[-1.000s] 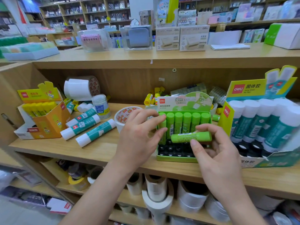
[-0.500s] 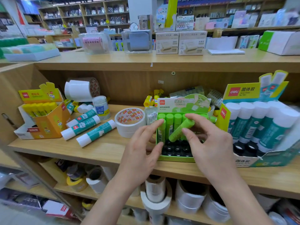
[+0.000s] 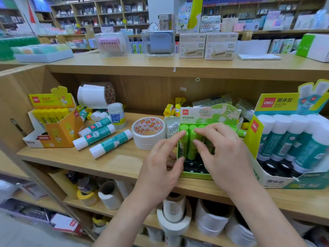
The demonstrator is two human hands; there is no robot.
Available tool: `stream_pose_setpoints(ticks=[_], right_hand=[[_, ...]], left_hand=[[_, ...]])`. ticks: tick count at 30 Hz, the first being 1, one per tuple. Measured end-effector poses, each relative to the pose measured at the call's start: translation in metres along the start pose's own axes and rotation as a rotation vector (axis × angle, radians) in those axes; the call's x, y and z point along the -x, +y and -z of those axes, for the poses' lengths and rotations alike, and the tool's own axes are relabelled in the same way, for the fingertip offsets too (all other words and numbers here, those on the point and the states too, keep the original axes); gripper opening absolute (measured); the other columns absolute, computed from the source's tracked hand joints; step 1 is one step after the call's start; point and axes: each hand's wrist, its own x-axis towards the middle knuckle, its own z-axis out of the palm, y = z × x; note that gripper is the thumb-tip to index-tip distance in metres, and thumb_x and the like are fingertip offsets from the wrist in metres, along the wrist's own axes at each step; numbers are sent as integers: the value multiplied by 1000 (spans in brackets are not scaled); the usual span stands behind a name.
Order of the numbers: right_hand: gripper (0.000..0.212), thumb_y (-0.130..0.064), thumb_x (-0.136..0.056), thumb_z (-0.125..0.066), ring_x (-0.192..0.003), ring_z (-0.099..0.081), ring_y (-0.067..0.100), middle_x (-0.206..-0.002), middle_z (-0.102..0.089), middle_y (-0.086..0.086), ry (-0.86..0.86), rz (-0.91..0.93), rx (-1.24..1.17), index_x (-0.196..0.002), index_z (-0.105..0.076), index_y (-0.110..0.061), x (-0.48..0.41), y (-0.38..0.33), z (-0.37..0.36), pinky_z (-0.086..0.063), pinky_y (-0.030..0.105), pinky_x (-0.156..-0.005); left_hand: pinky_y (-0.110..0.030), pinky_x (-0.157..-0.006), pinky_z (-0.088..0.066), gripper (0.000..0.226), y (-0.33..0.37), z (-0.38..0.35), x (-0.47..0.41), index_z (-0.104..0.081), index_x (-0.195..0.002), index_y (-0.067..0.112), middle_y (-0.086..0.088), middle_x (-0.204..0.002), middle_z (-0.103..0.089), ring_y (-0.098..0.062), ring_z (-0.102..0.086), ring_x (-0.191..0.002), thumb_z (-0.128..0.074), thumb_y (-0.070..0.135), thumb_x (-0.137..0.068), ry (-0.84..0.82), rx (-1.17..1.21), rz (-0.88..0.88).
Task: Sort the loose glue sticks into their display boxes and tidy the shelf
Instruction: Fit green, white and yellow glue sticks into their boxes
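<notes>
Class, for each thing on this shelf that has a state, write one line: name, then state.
green display box: open, back rows filled, front slots empty
green glue sticks: capped, upright in that box
left hand: open, index fingertip on a green stick
right hand: open, fingertips on the sticks
teal glue sticks: capped, loose, lying on the shelf
teal display box: open, stocked
yellow display box: open, holds sticks
tape roll: lying flat

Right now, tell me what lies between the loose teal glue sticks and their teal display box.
The white tape roll, then the green display box with the left hand and right hand at it.
</notes>
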Motion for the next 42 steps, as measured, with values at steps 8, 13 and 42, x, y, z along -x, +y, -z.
stream_pose_setpoints(ticks=[8,13,42], right_hand=[[23,-15,-77,-70,-67,-56,23,-66,-59,-4,-118,9,138,-99,-70,-19,-5,-13,11,-49,34,-49],[26,-24,-81,-65,-75,-49,18,-72,-56,-10,-171,-27,141,-107,-68,-21,-7,-14,13,-45,33,-60],[44,-39,-85,-49,-92,-62,17,-103,-65,-6,-259,117,-128,-125,-55,-22,-33,-136,-137,-51,35,-74]], left_hand=[[-29,-76,-55,66,1,1,-1,-41,-140,42,12,-107,-53,-9,-57,-90,-64,9,-87,-18,22,20],[-29,-79,-53,63,5,7,2,-35,-143,43,10,-106,-53,-12,-55,-92,-60,15,-92,-69,39,32],[-14,-73,-48,56,-86,180,11,-55,-127,37,23,-110,-64,-3,-58,-91,-77,17,-79,137,-109,160]])
